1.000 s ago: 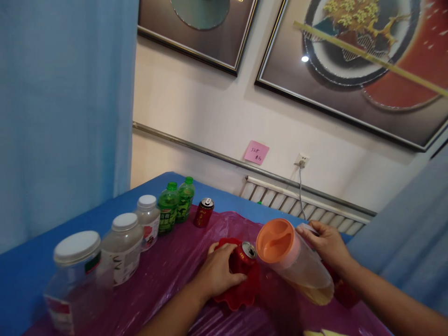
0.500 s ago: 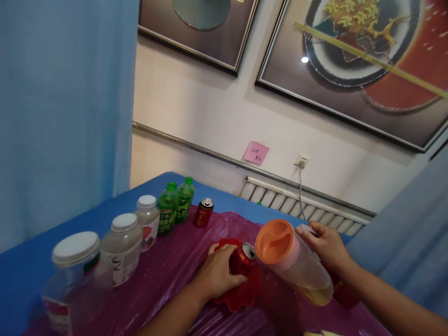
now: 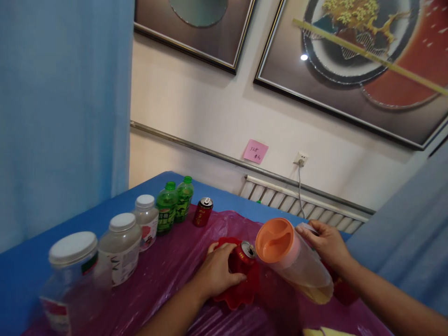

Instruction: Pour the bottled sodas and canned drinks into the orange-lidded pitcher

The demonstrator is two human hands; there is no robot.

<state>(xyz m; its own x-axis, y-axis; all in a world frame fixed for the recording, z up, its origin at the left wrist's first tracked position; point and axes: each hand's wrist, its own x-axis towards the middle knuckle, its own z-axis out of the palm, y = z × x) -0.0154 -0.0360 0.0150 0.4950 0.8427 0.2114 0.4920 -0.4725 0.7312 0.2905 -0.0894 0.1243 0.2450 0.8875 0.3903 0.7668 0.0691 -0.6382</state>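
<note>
My left hand (image 3: 219,270) is wrapped round a red drink can (image 3: 244,257), whose opened top tilts toward the right. Beneath the can lies a red scallop-edged dish (image 3: 235,298). By its handle, my right hand (image 3: 327,242) grips a clear plastic pitcher (image 3: 301,273) with an orange lid (image 3: 275,240). The pitcher leans so that its lid faces the can, close to the can's top. Some yellowish liquid rests in the lower part of the pitcher. No stream between pitcher and can is visible.
Along the left stand several white-lidded jars (image 3: 121,247), two green bottles (image 3: 167,207) and another red can (image 3: 203,212). Purple plastic sheeting (image 3: 168,284) covers part of the blue table (image 3: 140,189). A yellow cloth-like item (image 3: 325,332) lies at the bottom edge; a radiator (image 3: 280,200) is behind.
The whole view has shifted very slightly. Both hands keep their hold on the can and the pitcher, with almost no movement between them.
</note>
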